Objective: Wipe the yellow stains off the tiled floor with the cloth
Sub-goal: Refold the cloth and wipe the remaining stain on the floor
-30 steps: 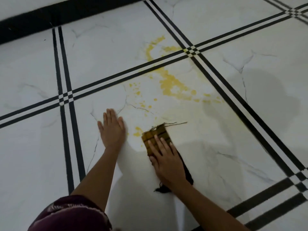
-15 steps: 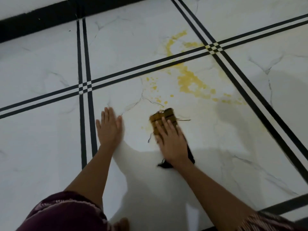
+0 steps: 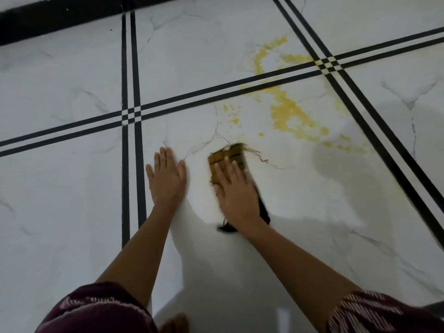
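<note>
white tiled floor (image 3: 72,200) before us, our right hand (image 3: 236,193) flat, pressing the cloth (image 3: 227,158) just short of the yellow stains (image 3: 290,114), our left hand (image 3: 167,179) spread flat on the tile

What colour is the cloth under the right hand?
The cloth is mustard yellow with dark stripes, black at its near end; head view.

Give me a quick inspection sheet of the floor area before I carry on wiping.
Surface: white marbled tiled floor with black double lines.
Job's things: yellow stains unwiped, spreading across one line; cloth, frayed, lies just short of them.
Clutter: nothing seen.
Hands: left hand flat on the floor; right hand presses the cloth with straight fingers.
Cables: nothing seen.
Surroundings: black band along the far edge; dark patterned sleeves at the bottom.
</note>
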